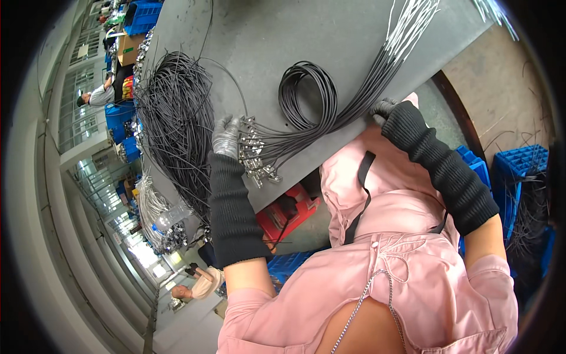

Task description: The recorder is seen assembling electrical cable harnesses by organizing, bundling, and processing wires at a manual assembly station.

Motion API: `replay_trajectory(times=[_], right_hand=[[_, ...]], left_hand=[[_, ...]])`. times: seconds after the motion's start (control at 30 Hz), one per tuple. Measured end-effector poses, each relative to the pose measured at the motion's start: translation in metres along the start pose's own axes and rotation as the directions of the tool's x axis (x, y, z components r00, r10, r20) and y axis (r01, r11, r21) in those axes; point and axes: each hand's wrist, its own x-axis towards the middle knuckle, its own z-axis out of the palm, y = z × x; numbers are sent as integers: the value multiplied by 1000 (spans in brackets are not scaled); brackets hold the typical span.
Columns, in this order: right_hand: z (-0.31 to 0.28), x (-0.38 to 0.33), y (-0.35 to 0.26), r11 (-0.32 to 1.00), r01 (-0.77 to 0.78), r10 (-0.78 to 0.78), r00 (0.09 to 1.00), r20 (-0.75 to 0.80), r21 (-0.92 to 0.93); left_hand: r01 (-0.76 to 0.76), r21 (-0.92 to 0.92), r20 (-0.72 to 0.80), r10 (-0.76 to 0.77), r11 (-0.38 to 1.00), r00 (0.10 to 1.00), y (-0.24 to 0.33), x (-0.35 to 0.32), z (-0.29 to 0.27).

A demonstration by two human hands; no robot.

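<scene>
A bundle of black cables (354,112) lies on the grey table, bent into a round coil (287,97). Its metal connectors (254,154) fan out at the left end, and its stripped white ends (411,26) spread toward the upper right. My left hand (226,137), in a grey glove, is closed right beside the connectors. One thin cable (233,82) runs down to the connectors by its fingertips; what the fingers hold is hidden. At the table's near edge my right hand (384,110), also gloved, is curled shut next to the bundle, its contents not visible.
A large tangled heap of black cables (175,106) lies left of my left hand. A plastic bottle (171,218) and pale cables (150,203) are beyond my left sleeve. Below the table are a red bin (295,206) and blue crates (522,160). Two people are at the far left.
</scene>
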Motion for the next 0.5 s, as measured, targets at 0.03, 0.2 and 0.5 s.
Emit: replay_trajectory(times=[0.03, 0.2, 0.5], right_hand=[[-1, 1, 1, 1000, 3, -3, 1000, -4, -3], [-6, -5, 8, 996, 63, -59, 996, -64, 62], [-68, 8, 44, 810, -244, 393, 900, -186, 533]], left_hand=[[16, -21, 3, -16, 1000, 1000, 6, -4, 0], [-456, 622, -206, 696, 636, 688, 54, -51, 30], [-814, 469, 418, 726, 342, 546, 40, -145, 203]])
